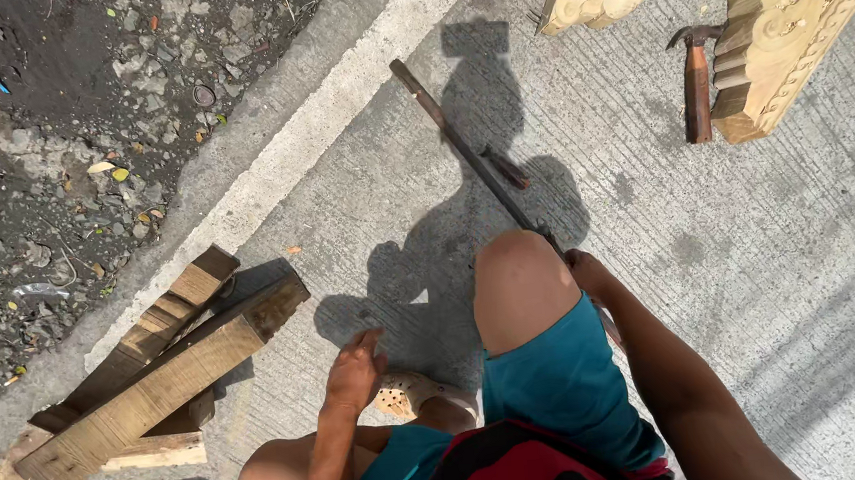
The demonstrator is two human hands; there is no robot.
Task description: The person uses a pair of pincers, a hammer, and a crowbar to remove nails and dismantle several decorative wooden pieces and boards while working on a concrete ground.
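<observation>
I am crouched on grey concrete, my raised knee in teal shorts at the centre. My right hand (pixel 584 268) reaches past that knee and grips the near end of a long dark saw (pixel 461 142) that stretches away up and to the left; the hand is partly hidden by the knee. My left hand (pixel 353 370) hangs in loosely curled fingers just above the ground, beside my beige perforated clog (pixel 405 395), holding nothing I can see. A stack of rough wooden planks (pixel 156 379) lies a short way to its left.
A hammer with a brown handle (pixel 697 86) lies at the upper right against a carved pale wooden piece (pixel 784 35). A painted white line (pixel 310 138) edges the concrete; beyond it is dirt with stones and litter (pixel 70 145).
</observation>
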